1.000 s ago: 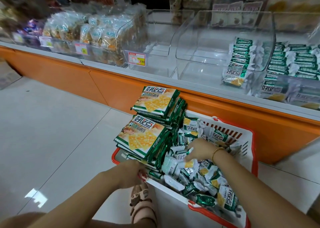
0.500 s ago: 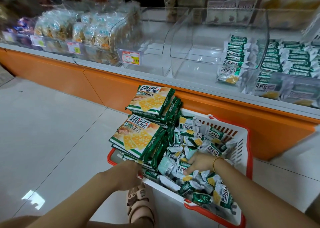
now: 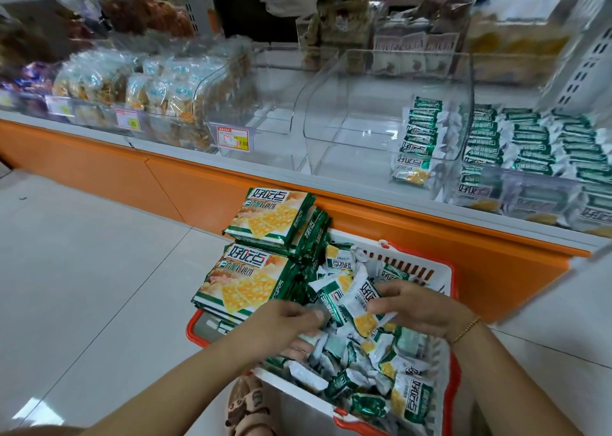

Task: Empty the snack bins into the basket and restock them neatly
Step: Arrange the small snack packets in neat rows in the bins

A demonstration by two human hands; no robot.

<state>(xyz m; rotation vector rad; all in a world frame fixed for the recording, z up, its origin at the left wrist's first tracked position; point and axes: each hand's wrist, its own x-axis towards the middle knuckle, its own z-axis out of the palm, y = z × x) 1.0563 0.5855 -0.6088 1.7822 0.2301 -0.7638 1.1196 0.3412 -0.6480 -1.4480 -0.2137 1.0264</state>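
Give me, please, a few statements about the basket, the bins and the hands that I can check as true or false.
1. The left hand and the right hand both hold small packets over the basket. True.
2. The large cracker packs are stacked at the basket's right side. False: they are stacked at its left side.
3. The middle clear bin holds one row of packets along its right wall. True.
4. The basket stands on the shelf. False: it stands on the floor, in front of the orange counter base.
5. The right wrist is bare. False: it wears a thin gold bracelet.
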